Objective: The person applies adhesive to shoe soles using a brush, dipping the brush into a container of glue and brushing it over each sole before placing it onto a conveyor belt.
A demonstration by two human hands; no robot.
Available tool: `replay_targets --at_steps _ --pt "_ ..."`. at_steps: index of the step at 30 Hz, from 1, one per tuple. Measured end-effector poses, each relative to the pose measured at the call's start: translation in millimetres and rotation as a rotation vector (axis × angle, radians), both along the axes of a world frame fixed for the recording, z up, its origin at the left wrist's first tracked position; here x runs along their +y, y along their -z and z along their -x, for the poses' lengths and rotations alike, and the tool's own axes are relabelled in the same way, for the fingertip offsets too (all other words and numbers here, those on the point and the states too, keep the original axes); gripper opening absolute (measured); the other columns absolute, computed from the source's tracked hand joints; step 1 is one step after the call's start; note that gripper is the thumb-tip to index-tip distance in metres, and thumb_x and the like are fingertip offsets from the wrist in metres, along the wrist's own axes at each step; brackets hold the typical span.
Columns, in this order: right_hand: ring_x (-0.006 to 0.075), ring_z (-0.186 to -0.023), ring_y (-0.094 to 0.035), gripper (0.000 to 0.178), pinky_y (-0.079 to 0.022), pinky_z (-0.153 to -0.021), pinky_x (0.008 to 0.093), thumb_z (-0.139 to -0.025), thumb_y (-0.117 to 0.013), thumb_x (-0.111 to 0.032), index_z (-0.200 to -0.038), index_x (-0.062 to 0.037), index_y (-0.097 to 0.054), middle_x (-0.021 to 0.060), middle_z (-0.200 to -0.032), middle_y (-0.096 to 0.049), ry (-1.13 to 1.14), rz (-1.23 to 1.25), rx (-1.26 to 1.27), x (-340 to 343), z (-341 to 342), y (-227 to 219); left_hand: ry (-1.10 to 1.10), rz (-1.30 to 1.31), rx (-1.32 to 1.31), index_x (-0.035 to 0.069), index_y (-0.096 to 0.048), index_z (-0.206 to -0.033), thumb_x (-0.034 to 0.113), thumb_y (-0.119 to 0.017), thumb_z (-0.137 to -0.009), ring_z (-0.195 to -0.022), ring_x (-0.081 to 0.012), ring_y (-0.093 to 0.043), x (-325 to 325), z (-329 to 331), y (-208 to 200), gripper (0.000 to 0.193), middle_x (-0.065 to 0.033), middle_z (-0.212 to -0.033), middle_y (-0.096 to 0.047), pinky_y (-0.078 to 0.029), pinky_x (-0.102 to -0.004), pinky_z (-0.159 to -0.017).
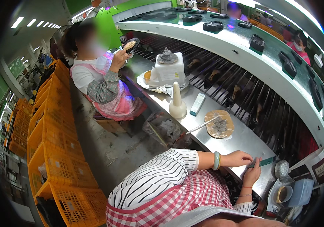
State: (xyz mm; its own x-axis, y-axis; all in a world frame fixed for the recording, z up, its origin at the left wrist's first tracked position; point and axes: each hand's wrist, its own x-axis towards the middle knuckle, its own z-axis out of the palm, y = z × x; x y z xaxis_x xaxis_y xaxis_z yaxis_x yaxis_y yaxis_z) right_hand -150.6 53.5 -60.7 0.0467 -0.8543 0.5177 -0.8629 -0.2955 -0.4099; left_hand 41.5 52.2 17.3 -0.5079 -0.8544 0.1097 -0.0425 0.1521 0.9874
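My right hand [251, 175] is closed round one end of a flat, dark green bar [266, 161] that lies low over the metal bench edge [226, 149]. Its exact kind does not show. Close beside it, my left hand [238, 158] has its fingers curled together, the tips at the bar's near end. Whatever those fingertips pinch, if anything, is too small to make out. Farther left on the bench, a thin white-handled brush [201, 125] rests across a round tan board [222, 132] with grey smears.
A cream squeeze bottle [177, 106], a small teal-and-white box [197, 104] and a white canister [170, 68] stand along the bench. Plastic tubs [301, 192] sit at right. A rod conveyor [241, 90] carries shoes; a co-worker [101, 75] sits at left by orange crates [61, 140].
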Motion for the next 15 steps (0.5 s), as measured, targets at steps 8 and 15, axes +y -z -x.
replay_targets --at_steps 8,15 --pt "0.043 -0.108 -0.053 0.043 -0.043 -0.091 0.0442 -0.077 -0.045 0.011 -0.118 -0.0003 -0.052 0.0256 -0.128 -0.05 0.019 -0.011 0.033 1.9 0.3 -3.8 -0.123 -0.182 0.235 -0.002 -0.061 -0.111 0.011 -0.055 -0.088 -0.087 -0.0119 -0.062 -7.3 -6.1 69.7 0.026 -0.0079 -0.096 -0.067 -0.049 -0.026 -0.081" --pt "0.0428 -0.107 -0.053 0.043 -0.043 -0.091 0.0447 -0.077 -0.045 0.01 -0.118 -0.0003 -0.052 0.025 -0.129 -0.049 0.016 -0.023 0.029 2.2 -2.3 -3.2 -0.141 -0.079 0.134 -0.002 -0.062 -0.107 0.012 -0.056 -0.088 -0.085 -0.0121 -0.062 -2.6 -9.8 65.7 0.024 -0.0071 -0.093 -0.067 -0.05 -0.0259 -0.079"
